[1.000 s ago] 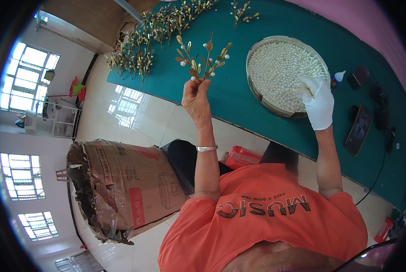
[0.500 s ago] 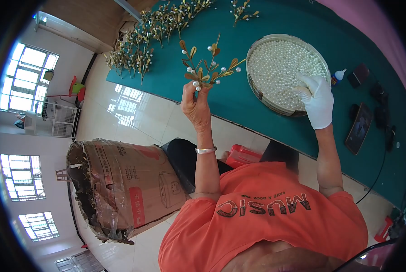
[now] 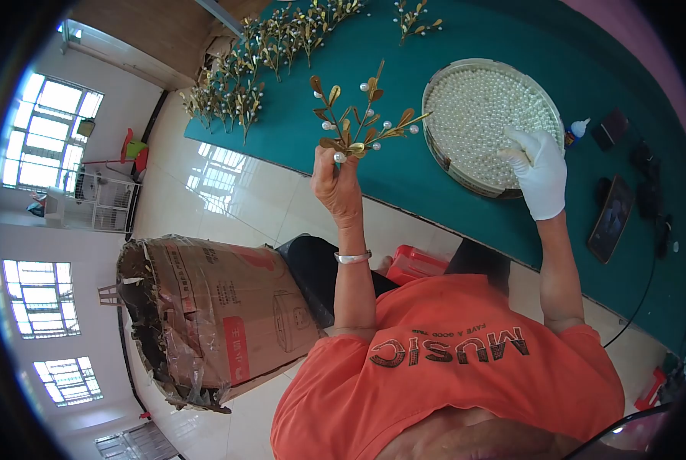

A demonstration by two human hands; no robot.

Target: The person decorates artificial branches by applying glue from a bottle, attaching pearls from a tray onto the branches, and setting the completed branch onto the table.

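My left hand (image 3: 339, 192) is closed, pinching the lower end of a gold-leaved artificial sprig (image 3: 356, 138) dotted with white pearl beads. The sprig stands upright above the table's near edge, its stem end hidden by my fingers. In a white glove, my right hand (image 3: 541, 175) reaches over the near right rim of a round tray (image 3: 466, 182). Its thumb and forefinger are apart, with the tips at the white pearl beads (image 3: 473, 107) that fill the tray. No bead can be made out between those tips.
Several pearl sprigs (image 3: 282, 38) lie along the green table's (image 3: 389, 180) far left side; a single sprig (image 3: 413, 23) lies behind the tray. Right of it are a small glue-like bottle (image 3: 577, 129), a phone (image 3: 611, 218) and a cable. A cardboard box (image 3: 205, 307) stands at my left.
The sprig has turned slightly in my left hand, so its leaves and beads sit differently. My right hand keeps about the same place at the tray. The whole view has shifted a little.
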